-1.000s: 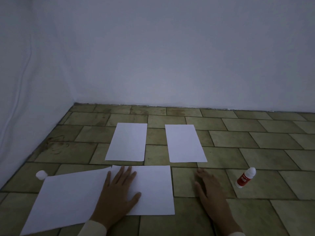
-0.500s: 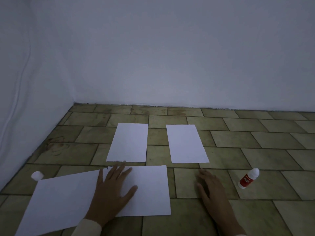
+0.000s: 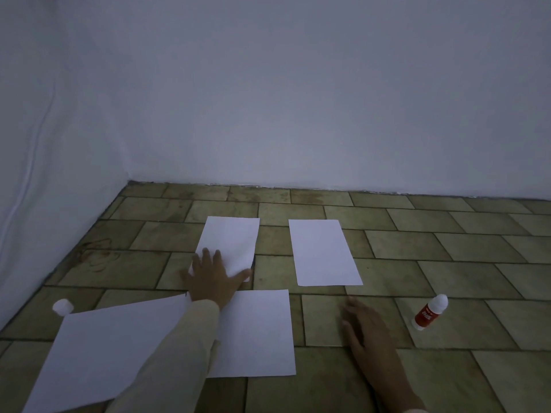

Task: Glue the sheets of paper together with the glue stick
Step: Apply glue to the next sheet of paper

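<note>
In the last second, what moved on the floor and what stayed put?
The left hand left the near sheets and reached forward; it now lies spread on the near end of the far left sheet, whose near right corner looks slightly lifted. Nothing is gripped. The right hand stayed flat on the tiles, and the glue stick, its cap and the far right sheet kept their places.
</note>
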